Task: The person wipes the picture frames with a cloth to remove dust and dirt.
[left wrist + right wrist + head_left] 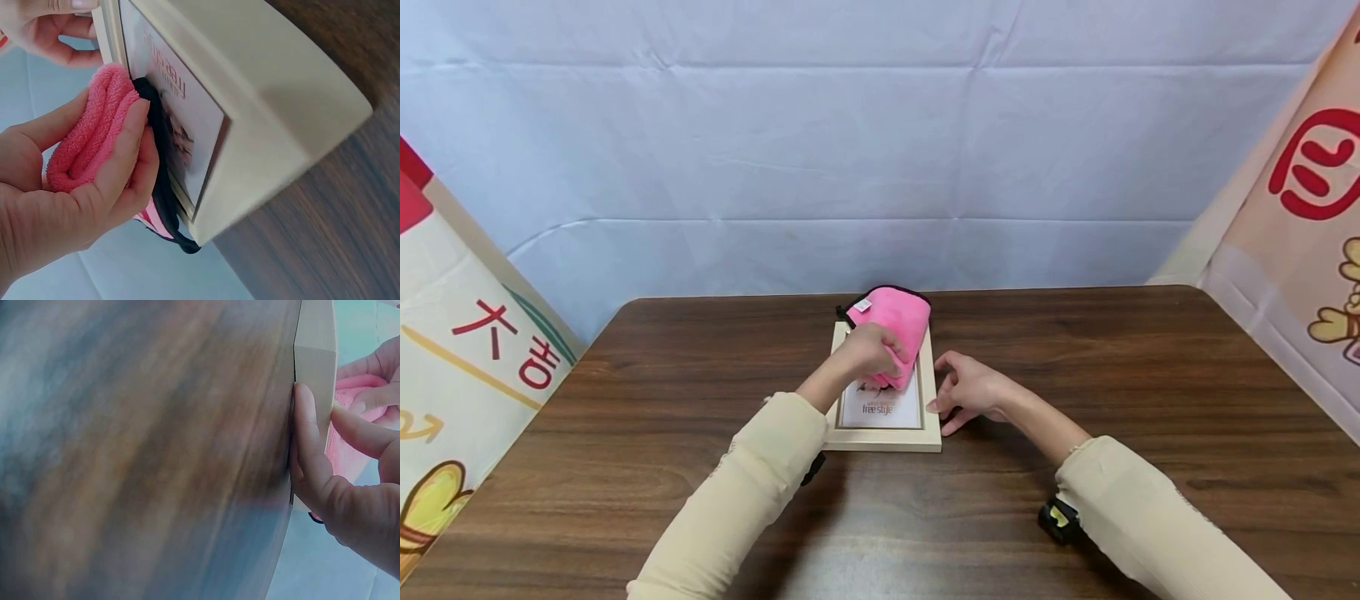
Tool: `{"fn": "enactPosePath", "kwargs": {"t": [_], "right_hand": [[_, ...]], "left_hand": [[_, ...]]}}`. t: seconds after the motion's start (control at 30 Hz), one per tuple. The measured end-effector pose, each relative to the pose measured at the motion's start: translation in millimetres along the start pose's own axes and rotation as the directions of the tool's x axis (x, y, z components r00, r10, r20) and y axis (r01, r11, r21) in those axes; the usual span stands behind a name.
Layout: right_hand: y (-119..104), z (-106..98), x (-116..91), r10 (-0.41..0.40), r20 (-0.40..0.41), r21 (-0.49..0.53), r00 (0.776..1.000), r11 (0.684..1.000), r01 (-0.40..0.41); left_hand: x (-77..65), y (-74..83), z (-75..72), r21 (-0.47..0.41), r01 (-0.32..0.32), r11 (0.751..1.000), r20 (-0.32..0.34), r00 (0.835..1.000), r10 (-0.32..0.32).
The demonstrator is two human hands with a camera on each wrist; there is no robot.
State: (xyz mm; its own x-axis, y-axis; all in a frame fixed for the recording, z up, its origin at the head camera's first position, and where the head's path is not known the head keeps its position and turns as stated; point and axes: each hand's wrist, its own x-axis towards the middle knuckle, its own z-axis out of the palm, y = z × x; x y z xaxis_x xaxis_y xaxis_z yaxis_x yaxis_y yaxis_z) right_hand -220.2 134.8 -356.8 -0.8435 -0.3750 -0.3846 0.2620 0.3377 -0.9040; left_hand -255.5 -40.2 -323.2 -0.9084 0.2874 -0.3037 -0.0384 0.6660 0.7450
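Note:
A pale wooden picture frame (pixel 887 440) lies flat on the table, its printed sheet showing "free style" lettering. My left hand (pixel 872 348) holds a folded pink cloth (pixel 904 312) with black edging against the face of the frame. In the left wrist view the cloth (pixel 94 134) is bunched between thumb and fingers, its black trim touching the sheet. On the frame's right side, my right hand (pixel 973 390) grips the edge. The right wrist view shows that thumb on the frame's (pixel 315 375) upper edge and the fingers along its side near the tabletop.
The dark wood-grain table (pixel 700 358) extends to both sides of the frame. Behind it hangs a pale blue-white curtain (pixel 850 167). Printed banners (pixel 490 350) stand at the left and right. A black wrist strap (pixel 1058 521) is on the right forearm.

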Motion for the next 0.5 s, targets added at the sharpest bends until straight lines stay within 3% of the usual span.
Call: {"fn": "enactPosePath", "kwargs": {"t": [0.5], "right_hand": [[0.8,-0.1,0.7,0.006,-0.002,-0.007,1.000,1.000,-0.006]], "left_hand": [[-7.1,-22.3,-31.1,0.033,0.073,0.997,-0.046,0.996,-0.072]]}}
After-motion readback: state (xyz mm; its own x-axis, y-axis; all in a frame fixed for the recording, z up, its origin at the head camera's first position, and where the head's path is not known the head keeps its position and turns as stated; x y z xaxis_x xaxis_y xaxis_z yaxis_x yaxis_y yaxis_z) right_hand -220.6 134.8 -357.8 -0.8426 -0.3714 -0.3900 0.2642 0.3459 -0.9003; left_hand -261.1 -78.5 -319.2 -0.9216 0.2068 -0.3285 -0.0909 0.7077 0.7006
